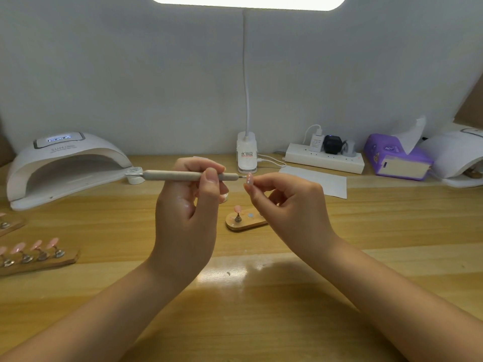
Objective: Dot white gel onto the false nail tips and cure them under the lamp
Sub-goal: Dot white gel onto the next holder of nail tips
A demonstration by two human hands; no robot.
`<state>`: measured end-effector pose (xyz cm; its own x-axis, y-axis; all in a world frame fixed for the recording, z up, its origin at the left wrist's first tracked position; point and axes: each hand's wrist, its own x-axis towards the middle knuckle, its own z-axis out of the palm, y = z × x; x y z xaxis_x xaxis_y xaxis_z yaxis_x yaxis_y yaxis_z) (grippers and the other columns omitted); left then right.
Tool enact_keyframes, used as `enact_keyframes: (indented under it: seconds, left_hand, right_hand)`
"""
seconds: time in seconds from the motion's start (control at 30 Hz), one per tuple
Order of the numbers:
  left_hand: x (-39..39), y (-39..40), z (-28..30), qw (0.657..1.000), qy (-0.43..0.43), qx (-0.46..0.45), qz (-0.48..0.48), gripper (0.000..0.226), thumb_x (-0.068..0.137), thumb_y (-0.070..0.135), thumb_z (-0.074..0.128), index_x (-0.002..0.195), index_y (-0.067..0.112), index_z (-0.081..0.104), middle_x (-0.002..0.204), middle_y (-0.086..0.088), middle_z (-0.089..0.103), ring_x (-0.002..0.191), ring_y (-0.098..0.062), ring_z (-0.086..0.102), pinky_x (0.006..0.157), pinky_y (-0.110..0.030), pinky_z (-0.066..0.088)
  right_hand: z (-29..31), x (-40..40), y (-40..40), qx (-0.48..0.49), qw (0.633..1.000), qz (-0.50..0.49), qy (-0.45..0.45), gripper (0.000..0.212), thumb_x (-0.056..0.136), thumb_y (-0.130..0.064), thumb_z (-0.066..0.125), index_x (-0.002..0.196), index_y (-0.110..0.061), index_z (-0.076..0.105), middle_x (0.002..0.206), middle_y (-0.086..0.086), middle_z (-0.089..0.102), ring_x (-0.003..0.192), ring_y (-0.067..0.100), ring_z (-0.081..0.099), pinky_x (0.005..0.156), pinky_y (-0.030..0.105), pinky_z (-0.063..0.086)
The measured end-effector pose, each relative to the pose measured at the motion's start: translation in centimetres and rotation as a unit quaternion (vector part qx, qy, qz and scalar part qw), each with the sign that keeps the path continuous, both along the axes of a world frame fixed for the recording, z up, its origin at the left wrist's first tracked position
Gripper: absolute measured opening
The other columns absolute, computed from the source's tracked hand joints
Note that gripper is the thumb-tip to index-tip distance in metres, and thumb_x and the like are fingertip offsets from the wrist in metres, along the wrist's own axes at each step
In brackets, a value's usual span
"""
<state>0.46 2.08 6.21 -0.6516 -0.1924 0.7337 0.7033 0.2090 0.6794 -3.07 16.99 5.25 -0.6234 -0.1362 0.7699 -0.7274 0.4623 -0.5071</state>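
1. Forearms come in low from the near edge of the wooden table point(261, 309), both raised clear of it, hands meeting over the middle.

2. Left hand point(188, 210) grips the dotting pen point(183, 175), thumb and fingers curled round the barrel. Pen lies level, fine tip pointing right.

3. Right hand point(290, 202) pinches a pink false nail tip point(249, 178) between thumb and fingertips, face turned up. Pale dots seem to sit on it already. Pen tip is just at its left edge; contact too small to call.

4. Judgement: dotting is underway. To do it well, brace the heels of both hands together or on the table, touch down lightly, lift straight off so the dot stays round, keep the pinch at the tip's edges, away from wet gel.

5. Just beyond the hands, a small wooden stand point(245, 223) carries one pink tip on a peg, beside a bare magnet spot.

6. Left, a longer wooden holder point(39, 262) bears a row of pink tips.

7. Farther left, the white curing lamp point(65, 165), display lit, mouth facing this way. A small white jar point(136, 176) stands at its right foot, behind the pen's end.

8. At the back: clip lamp base point(247, 152), power strip point(324, 158), purple tissue pack point(397, 158).
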Motion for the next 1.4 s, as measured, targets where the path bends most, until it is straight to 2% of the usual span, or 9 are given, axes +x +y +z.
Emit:
enact_keyframes:
  seconds: [0.4,0.8,1.03,1.4]
  left_hand:
    - [-0.31,-0.12,-0.22,1.000,-0.017,-0.011,0.010,0.012,0.091,0.036,0.047,0.090,0.031,0.058,0.077,0.009,0.064,0.073,-0.010,0.062,0.068,-0.026,0.052]
    - [-0.30,-0.08,-0.27,1.000,-0.017,-0.003,0.003,0.012,0.091,0.034,0.047,0.090,0.029,0.058,0.076,0.006,0.064,0.072,-0.009,0.062,0.068,-0.022,0.051]
    - [-0.05,-0.04,0.09,1.000,0.005,0.016,0.000,0.012,0.092,0.033,0.046,0.092,0.029,0.057,0.077,0.011,0.064,0.073,-0.008,0.063,0.065,-0.016,0.049]
    - [-0.29,-0.20,-0.07,1.000,-0.014,-0.012,0.008,0.012,0.092,0.036,0.047,0.091,0.031,0.058,0.079,0.012,0.065,0.074,-0.009,0.063,0.068,-0.023,0.051]
  right_hand:
    - [-0.15,-0.15,-0.03,0.005,1.000,-0.005,0.004,0.012,0.088,-0.023,0.067,0.096,-0.017,0.074,0.074,-0.017,0.064,0.060,0.010,0.060,0.055,0.022,0.051]
    - [-0.10,-0.07,-0.07,0.002,1.000,-0.002,0.003,0.015,0.088,-0.026,0.064,0.094,-0.018,0.075,0.072,-0.018,0.064,0.059,0.011,0.060,0.055,0.019,0.049]
    - [-0.08,0.02,-0.10,0.004,1.000,0.004,0.007,0.014,0.089,-0.025,0.064,0.094,-0.018,0.075,0.071,-0.018,0.064,0.060,0.010,0.060,0.054,0.019,0.049]
    - [-0.09,0.20,-0.19,0.001,1.000,0.004,0.002,0.018,0.088,-0.027,0.062,0.094,-0.017,0.075,0.071,-0.017,0.064,0.058,0.010,0.060,0.055,0.021,0.049]
